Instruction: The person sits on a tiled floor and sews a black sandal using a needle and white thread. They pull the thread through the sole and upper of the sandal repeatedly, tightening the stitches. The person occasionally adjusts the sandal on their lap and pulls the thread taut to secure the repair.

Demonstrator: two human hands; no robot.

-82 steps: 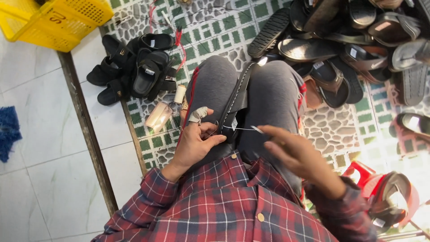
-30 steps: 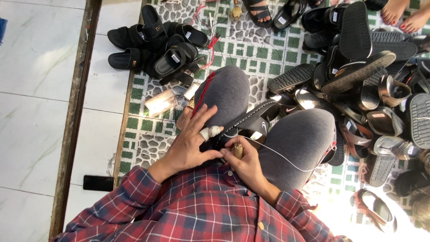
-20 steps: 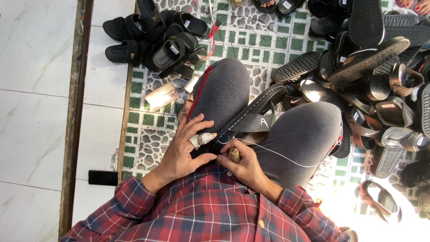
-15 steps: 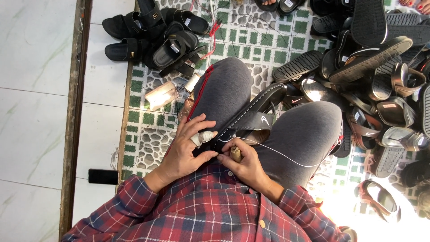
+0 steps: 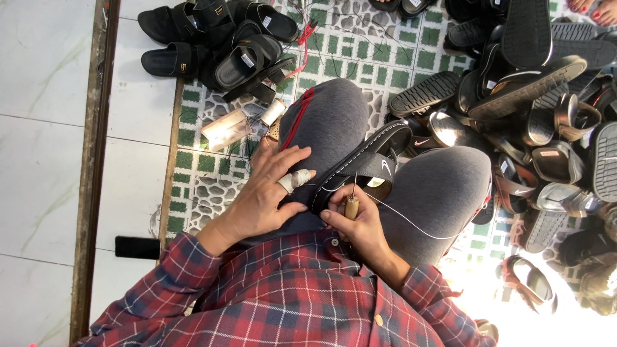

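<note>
A black sandal (image 5: pixel 366 164) lies wedged between my grey-trousered knees, sole edge up. My left hand (image 5: pixel 267 193), with white tape around one finger, presses on my left thigh and steadies the sandal's near end. My right hand (image 5: pixel 357 222) is closed on a wooden-handled awl (image 5: pixel 351 204) whose metal point goes into the sandal's sole edge. A thin white thread (image 5: pixel 411 222) trails from the stitch point across my right thigh.
A heap of black sandals (image 5: pixel 225 45) lies ahead on the left and a larger pile of sandals (image 5: pixel 546 96) on the right. A thread spool (image 5: pixel 272 111) and a clear packet (image 5: pixel 225 128) sit on the green patterned mat. A dark phone (image 5: pixel 137 247) lies on the white tiles.
Over the frames my right hand came in from pulling the thread out wide and set the awl against the sandal's edge. My left hand shifted slightly on the thigh. The view tilted forward.
</note>
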